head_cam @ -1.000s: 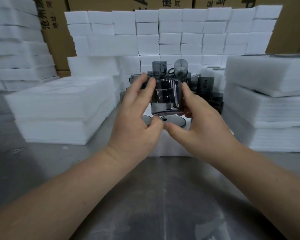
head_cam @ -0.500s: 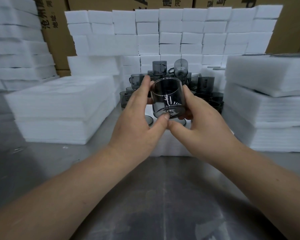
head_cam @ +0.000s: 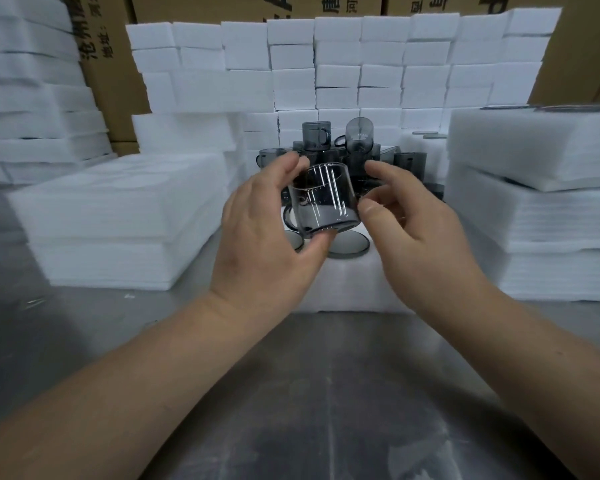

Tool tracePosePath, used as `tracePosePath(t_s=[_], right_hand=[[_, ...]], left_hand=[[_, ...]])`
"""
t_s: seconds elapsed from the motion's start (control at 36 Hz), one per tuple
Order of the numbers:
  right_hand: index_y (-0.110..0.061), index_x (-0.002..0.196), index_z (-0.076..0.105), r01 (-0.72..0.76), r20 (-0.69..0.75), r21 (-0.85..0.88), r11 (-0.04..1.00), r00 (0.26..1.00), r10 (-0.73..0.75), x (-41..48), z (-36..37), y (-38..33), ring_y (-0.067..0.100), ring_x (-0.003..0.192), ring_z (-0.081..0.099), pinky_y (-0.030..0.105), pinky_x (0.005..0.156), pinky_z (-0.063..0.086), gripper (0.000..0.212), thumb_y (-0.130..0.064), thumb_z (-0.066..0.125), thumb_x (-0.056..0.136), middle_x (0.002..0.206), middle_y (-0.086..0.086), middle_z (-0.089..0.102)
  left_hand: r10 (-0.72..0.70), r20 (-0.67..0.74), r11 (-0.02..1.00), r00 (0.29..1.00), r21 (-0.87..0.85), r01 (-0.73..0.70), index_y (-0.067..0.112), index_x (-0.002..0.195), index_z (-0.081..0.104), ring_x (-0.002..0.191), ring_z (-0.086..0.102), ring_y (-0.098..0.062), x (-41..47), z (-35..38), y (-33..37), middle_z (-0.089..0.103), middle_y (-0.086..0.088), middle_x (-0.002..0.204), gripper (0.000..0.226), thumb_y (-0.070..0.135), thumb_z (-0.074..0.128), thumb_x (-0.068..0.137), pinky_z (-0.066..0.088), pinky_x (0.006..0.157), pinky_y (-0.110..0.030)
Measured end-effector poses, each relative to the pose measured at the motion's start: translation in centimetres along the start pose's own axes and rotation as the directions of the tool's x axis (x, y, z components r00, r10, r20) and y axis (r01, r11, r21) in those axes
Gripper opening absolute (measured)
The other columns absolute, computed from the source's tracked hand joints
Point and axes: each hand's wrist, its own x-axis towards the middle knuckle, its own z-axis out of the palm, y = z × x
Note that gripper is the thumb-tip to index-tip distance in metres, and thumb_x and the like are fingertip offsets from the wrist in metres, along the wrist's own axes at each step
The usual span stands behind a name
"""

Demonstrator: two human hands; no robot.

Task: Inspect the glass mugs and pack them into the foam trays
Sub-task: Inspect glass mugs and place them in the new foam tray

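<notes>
Two hands are meeting at the mug (head_cam: 326, 199): the left hand (head_cam: 257, 237) is gripping it, fingers over the rim, thumb under the base; the right hand (head_cam: 409, 230) is hovering loosely open just beside. It is hanging slightly tilted, just above the foam tray (head_cam: 354, 282).

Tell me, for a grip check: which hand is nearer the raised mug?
Left. The left hand grips the mug, thumb beneath it; the right hand is beside its right wall.
</notes>
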Motion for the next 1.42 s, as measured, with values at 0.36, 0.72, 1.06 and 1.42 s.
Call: tracePosePath(t_s=[0.36, 0.72, 1.06, 1.42], right_hand=[[-0.049, 0.13, 0.042, 0.021, 0.075, 0.034, 0.999, 0.997, -0.023, -0.5, 0.3, 0.0, -0.011, 0.088, 0.055, 0.02, 0.079, 0.045, 0.059, -0.051, 0.052, 0.072, 0.09, -0.032, 0.056], [-0.053, 0.132, 0.034, 0.017, 0.132, -0.011, 1.0, 0.991, -0.015, -0.7, 0.3, -0.5, -0.008, 0.097, 0.055, 0.036, 0.092, 0.046, 0.079, -0.069, 0.049, 0.057, 0.096, -0.027, 0.059], [-0.05, 0.113, 0.05, -0.069, 0.063, 0.126, 0.99, 0.996, 0.062, 0.1, 0.2, 0.1, -0.01, 0.08, 0.058, 0.008, 0.066, 0.044, 0.053, -0.058, 0.061, 0.062, 0.082, -0.033, 0.06], [-0.027, 0.082, 0.065, -0.235, 0.009, 0.336, 0.912, 0.969, 0.246, 1.5, -0.7, 0.1, 0.002, 0.061, 0.062, 0.02, 0.06, 0.045, 0.036, -0.058, 0.057, 0.066, 0.069, -0.01, 0.068]], left_hand=[[0.285, -0.01, 0.954, 0.959, 0.1, -0.282, 0.01, 0.129, 0.033, 0.122, 0.049, -0.03, 0.0, 0.1, 0.2, 0.045, 0.005, 0.123, 0.066, 0.02, 0.066, 0.073, 0.038, 0.098, -0.057], [0.38, 0.043, 0.904, 0.924, 0.196, -0.381, 0.019, 0.125, 0.027, 0.128, 0.032, -0.018, -0.1, 0.1, 0.2, 0.043, 0.012, 0.122, 0.068, 0.015, 0.07, 0.072, 0.022, 0.11, -0.051], [0.343, 0.081, 0.912, 0.936, 0.208, -0.352, 0.016, 0.137, 0.017, 0.138, 0.023, -0.025, 0.0, 0.1, 0.4, 0.023, -0.003, 0.143, 0.08, 0.034, 0.064, 0.075, 0.021, 0.111, -0.057], [0.168, 0.07, 0.963, 0.983, 0.2, -0.179, 0.003, 0.14, 0.024, 0.131, 0.022, -0.022, -0.1, 0.0, 0.6, 0.036, -0.016, 0.143, 0.085, 0.042, 0.057, 0.072, 0.03, 0.104, -0.061]])
